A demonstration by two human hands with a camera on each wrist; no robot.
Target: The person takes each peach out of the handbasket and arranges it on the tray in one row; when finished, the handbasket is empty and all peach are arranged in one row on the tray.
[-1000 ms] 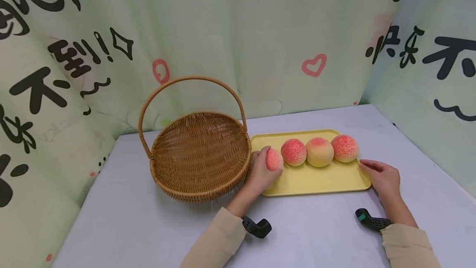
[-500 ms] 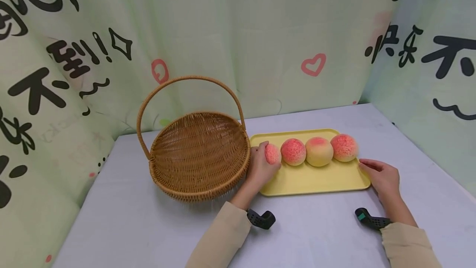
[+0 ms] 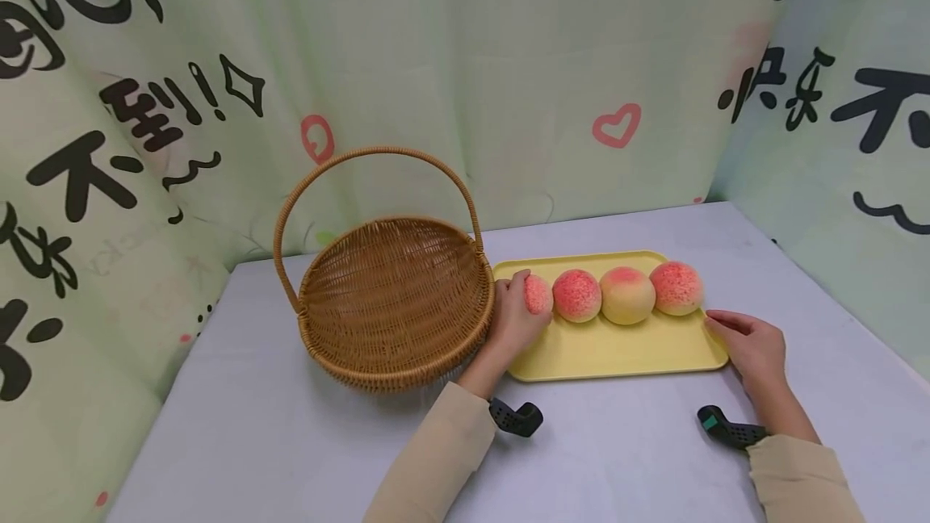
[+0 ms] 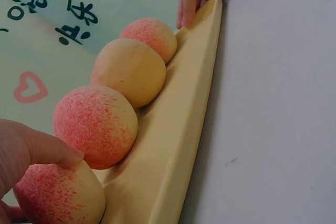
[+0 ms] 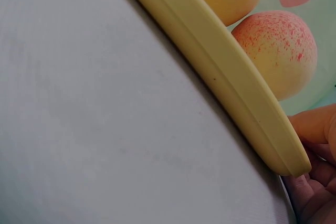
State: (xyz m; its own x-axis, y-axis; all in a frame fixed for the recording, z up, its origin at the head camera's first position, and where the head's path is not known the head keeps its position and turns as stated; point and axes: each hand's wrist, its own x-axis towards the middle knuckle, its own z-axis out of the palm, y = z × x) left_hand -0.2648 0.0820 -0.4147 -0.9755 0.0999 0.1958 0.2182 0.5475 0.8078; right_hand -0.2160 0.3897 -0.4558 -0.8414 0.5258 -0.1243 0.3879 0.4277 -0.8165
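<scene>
My left hand (image 3: 517, 320) grips the leftmost peach (image 3: 538, 294), a pink-speckled one, at the left end of a yellow tray (image 3: 617, 357). Its thumb lies over the fruit in the left wrist view, where the peach (image 4: 60, 195) sits close to its neighbour. Three more peaches line the tray: a pink one (image 3: 577, 295), a paler yellow one (image 3: 626, 295) and another pink one (image 3: 676, 288). At the tray's right edge, my right hand (image 3: 751, 345) pinches the rim, thumb above and fingers below in the right wrist view. The hand's palm hides part of the gripped peach.
A round wicker basket (image 3: 392, 305) with a tall arched handle (image 3: 378, 152) stands just left of the tray, its inside bare. A white cloth (image 3: 291, 458) covers the table. Printed curtains (image 3: 530, 63) close off the back and sides.
The gripped peach has shifted slightly left and up beside the other peaches, with my left forearm swinging a little to the right. My right hand has kept its hold on the tray rim.
</scene>
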